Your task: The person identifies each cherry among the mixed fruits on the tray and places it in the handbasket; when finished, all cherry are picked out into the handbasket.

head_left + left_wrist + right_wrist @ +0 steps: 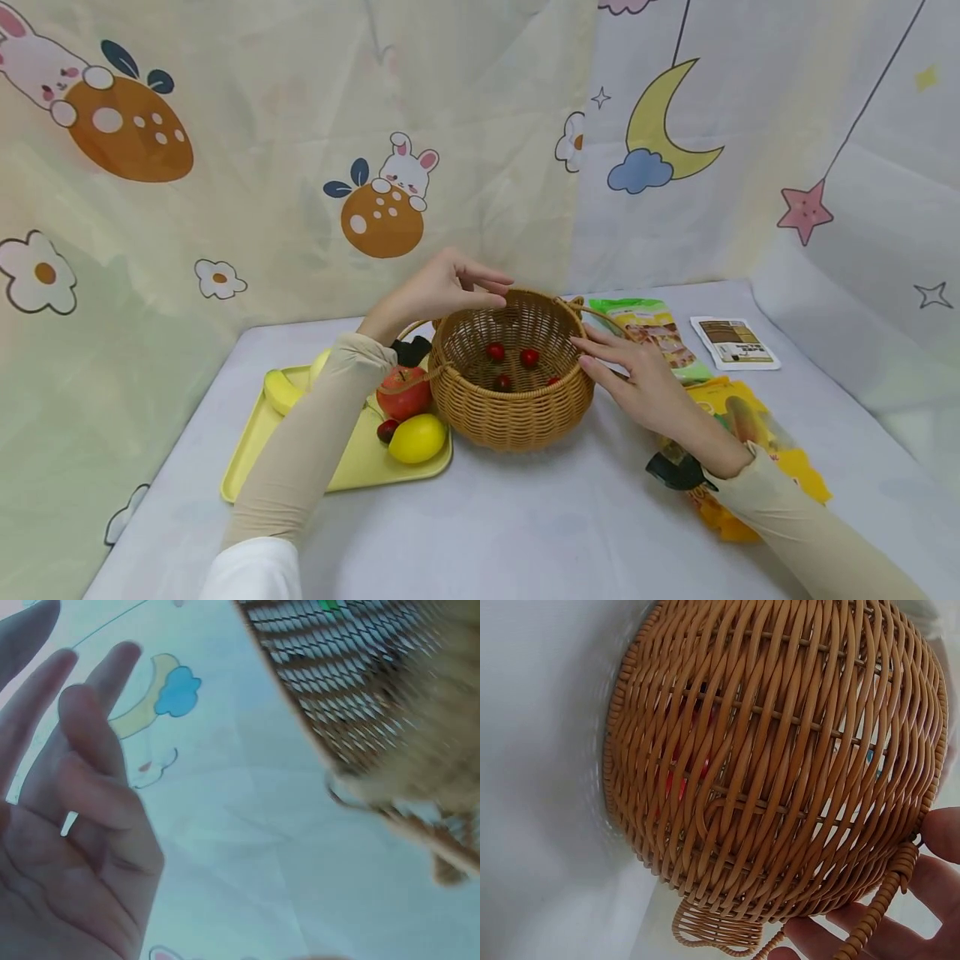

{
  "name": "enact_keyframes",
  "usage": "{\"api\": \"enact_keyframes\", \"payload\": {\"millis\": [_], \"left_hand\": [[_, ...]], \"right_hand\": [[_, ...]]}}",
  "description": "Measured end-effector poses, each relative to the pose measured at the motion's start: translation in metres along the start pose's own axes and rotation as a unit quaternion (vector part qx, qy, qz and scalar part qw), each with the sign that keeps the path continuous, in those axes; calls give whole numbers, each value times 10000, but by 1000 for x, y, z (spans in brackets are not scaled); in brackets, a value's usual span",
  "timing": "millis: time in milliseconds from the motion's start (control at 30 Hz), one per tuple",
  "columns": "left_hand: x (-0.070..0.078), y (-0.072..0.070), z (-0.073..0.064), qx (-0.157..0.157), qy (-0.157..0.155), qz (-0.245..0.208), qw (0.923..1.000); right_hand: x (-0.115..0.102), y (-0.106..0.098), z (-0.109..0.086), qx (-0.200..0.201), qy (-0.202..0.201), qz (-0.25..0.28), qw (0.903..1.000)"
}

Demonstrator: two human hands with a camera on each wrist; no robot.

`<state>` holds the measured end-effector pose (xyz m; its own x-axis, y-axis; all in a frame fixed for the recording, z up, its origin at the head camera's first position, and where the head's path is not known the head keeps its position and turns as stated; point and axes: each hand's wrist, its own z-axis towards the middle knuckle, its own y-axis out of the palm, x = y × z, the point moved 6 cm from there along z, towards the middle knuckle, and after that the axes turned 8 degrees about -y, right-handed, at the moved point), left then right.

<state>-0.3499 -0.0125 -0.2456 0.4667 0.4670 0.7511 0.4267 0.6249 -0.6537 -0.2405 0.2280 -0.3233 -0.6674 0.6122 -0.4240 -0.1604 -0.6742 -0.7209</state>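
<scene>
A round wicker basket [513, 417] stands on the table with several small red cherries [529, 358] inside. Its handle [881, 904] hangs folded down on the right side. My left hand [457, 287] hovers over the basket's back-left rim, fingers loosely bent, and it holds nothing. In the left wrist view that hand [82, 817] appears apart from the basket's wall. My right hand [637, 379] touches the basket's right side near the rim with extended fingers. In the right wrist view its fingers [945, 832] lie around the handle's base, against the weave.
Left of the basket, a yellow tray [375, 475] bears a banana [281, 392], a red apple [405, 393], a lemon [417, 438] and a dark cherry [387, 430]. On the right lie a green bag [660, 333], a white packet [735, 342] and yellow packages [750, 417]. A printed curtain hangs behind.
</scene>
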Motion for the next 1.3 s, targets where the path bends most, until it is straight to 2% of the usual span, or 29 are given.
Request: {"api": "enact_keyframes", "payload": {"millis": [133, 333, 533, 667, 900, 1033, 1167, 1300], "left_hand": [[-10, -10, -25, 231, -157, 176, 9995], [-32, -24, -69, 607, -396, 603, 9955], [-61, -38, -110, 746, -869, 683, 9911], [-78, -41, -135, 944, -1023, 692, 9878], [-115, -28, -181, 1149, -1555, 673, 9788], [-134, -18, -204, 1260, -1723, 498, 9757], [-151, -2, -216, 1114, -1819, 426, 9760], [-159, 6, -219, 1128, -1876, 456, 9747]], "right_hand": [[0, 1, 1, 14, -7, 2, 10000], [0, 2, 0, -50, 91, -5, 9999], [1, 2, -2, -71, 178, -12, 9998], [3, 3, -2, -116, 248, -29, 9996], [2, 5, 1, -149, 216, -87, 9996], [1, 4, 2, -85, 91, -25, 9999], [2, 2, 2, -60, 78, 9, 10000], [3, 2, 1, -89, 151, 49, 9998]]}}
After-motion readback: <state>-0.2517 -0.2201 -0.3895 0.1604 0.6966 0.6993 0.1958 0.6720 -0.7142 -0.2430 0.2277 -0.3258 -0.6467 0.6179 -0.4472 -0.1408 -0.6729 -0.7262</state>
